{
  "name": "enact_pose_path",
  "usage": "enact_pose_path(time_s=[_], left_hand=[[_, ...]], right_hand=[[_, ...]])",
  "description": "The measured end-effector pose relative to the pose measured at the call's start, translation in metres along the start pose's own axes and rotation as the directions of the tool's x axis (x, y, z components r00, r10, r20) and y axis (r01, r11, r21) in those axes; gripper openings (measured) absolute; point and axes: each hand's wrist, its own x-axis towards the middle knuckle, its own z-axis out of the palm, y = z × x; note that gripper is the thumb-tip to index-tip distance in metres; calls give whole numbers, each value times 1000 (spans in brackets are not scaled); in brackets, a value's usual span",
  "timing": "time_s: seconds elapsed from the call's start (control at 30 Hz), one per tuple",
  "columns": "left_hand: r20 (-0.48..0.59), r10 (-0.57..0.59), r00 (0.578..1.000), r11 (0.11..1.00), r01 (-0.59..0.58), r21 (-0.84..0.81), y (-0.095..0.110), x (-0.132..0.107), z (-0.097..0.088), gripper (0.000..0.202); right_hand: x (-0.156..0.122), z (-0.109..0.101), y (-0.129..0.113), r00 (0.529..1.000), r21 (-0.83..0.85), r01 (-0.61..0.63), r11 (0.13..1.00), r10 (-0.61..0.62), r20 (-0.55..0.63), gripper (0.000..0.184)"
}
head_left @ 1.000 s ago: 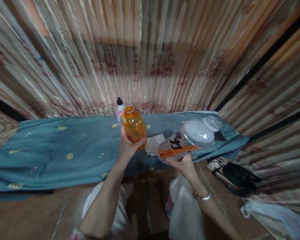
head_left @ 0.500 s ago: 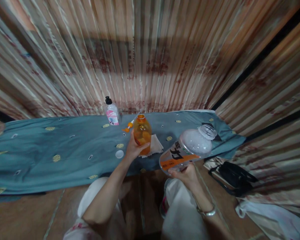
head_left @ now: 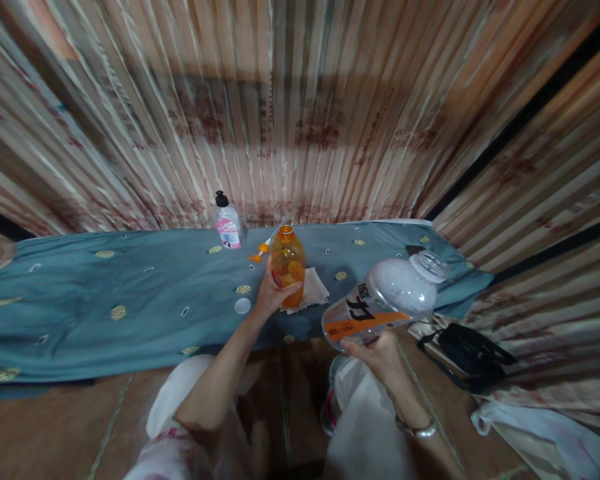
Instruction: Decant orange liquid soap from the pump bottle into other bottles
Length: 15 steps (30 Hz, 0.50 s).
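I have the left hand (head_left: 274,295) curled round an upright amber bottle (head_left: 291,255) at the white paper (head_left: 317,285) on the blue cloth (head_left: 150,293). Right hand (head_left: 379,353) grips a large clear bottle (head_left: 383,299), tilted, neck rightward.

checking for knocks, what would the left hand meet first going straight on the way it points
Past the orange bottle in the left hand, probably the pleated curtain; depth is unclear.
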Motion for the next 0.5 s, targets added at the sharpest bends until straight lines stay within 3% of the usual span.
enact_pose_path(time_s=[0.1, 0.33, 0.5], left_hand=[[-26, -5, 1000, 1000, 4, -14, 3, 4, -11, 97], [-85, 23, 996, 991, -12, 131, 5, 2, -49, 106], [-47, 83, 995, 978, -73, 196, -1, -7, -58, 106]], right_hand=[[-2, -1, -3, 1000, -32, 1, 999, 0, 29, 43], [-9, 7, -13, 998, -58, 46, 997, -43, 41, 33], [-7, 18, -16, 997, -47, 53, 997, -51, 51, 35]])
